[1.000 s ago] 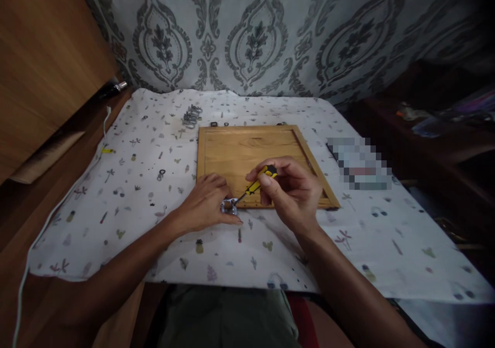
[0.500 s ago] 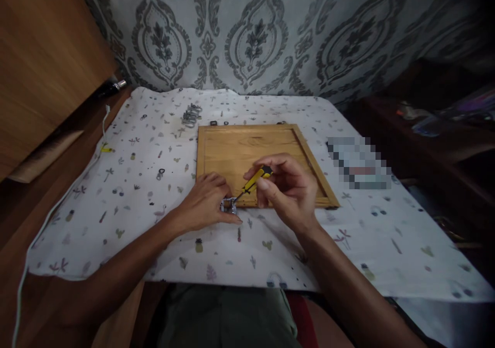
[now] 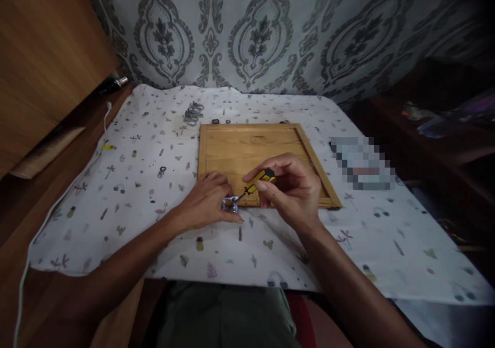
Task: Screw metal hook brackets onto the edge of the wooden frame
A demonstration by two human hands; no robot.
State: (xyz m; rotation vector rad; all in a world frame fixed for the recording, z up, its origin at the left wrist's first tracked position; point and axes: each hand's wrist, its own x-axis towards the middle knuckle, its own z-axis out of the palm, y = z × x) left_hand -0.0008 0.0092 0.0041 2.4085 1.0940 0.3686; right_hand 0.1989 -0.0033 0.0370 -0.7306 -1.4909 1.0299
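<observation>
A framed wooden panel (image 3: 251, 147) lies flat on the cloth. At its near edge, a small shiny metal hinge (image 3: 232, 203) sits between the thumb and fingers of my left hand (image 3: 211, 198), which presses on the panel's near left corner. My right hand (image 3: 294, 191) is closed around the handle of a yellow and black screwdriver (image 3: 258, 181). The screwdriver slants down to the left, with its tip at the hinge. Whether the tip sits in a screw is too small to tell.
Several metal hinges (image 3: 193, 113) lie in a cluster behind the panel on the left. Small metal parts (image 3: 161, 171) rest left of the panel. A blurred-out flat object (image 3: 363, 163) lies to the right. A white cable (image 3: 58, 201) runs along the left edge of the patterned cloth (image 3: 131, 224).
The screwdriver handle has dropped and tilted slightly flatter in my right hand, its tip still at the hinge. My left hand stays in place; the whole view has shifted a little.
</observation>
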